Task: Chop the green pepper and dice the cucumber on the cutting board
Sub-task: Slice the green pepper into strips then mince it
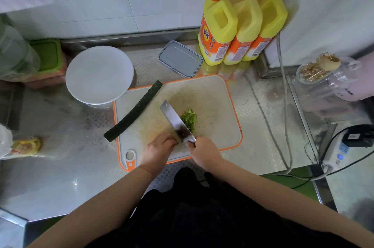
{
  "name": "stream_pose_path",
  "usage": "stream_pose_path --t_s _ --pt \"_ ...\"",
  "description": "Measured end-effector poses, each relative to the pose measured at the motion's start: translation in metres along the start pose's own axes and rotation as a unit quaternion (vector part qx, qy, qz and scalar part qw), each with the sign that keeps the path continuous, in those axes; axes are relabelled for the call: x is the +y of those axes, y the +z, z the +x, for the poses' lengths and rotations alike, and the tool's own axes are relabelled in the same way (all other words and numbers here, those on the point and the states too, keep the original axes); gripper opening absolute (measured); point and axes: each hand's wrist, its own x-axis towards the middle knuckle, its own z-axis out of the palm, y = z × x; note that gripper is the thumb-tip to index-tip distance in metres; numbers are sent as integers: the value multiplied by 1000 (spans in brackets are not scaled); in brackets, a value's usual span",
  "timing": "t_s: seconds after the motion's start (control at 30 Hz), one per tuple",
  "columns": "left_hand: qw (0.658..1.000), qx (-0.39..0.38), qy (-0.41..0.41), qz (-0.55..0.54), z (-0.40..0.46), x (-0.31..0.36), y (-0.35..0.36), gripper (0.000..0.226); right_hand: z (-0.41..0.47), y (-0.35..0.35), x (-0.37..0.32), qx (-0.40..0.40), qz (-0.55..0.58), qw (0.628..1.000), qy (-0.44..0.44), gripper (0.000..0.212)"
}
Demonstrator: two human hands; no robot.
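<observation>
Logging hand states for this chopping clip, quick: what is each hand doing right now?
Left hand: fingers curled, resting on the cutting board beside the cleaver; what it holds cannot be told.
Right hand: grips the cleaver's handle.

Bright daylight, steel counter (pixel 60 177) glare, edges warped, soft.

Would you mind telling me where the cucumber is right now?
In the head view, the cucumber lies diagonally across the cutting board's left edge, uncut, just below the white plate and left of the knife.
</observation>
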Motion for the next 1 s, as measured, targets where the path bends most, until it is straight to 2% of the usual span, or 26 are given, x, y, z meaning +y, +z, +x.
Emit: stream_pose_path --t_s 0.13,0.4,0.57,0.77,1.0 --pt "1000 4 -6 5 -2 0 -5 25 -8 1 2 -5 -72 997 -39 40" --pt "999 -13 -28 10 -3 -1 -5 28 -13 4 -3 -12 -98 993 -61 25" --pt "999 -12 -41 7 -3 -3 0 30 -11 8 -4 -33 -122 990 -59 22" --pt "998 -13 -67 -2 -2 -2 3 30 -8 13 -9 -38 -134 989 -54 18" --pt "997 -26 -76 -6 1 2 -1 31 3 21 -11 -18 -83 996 -29 20"
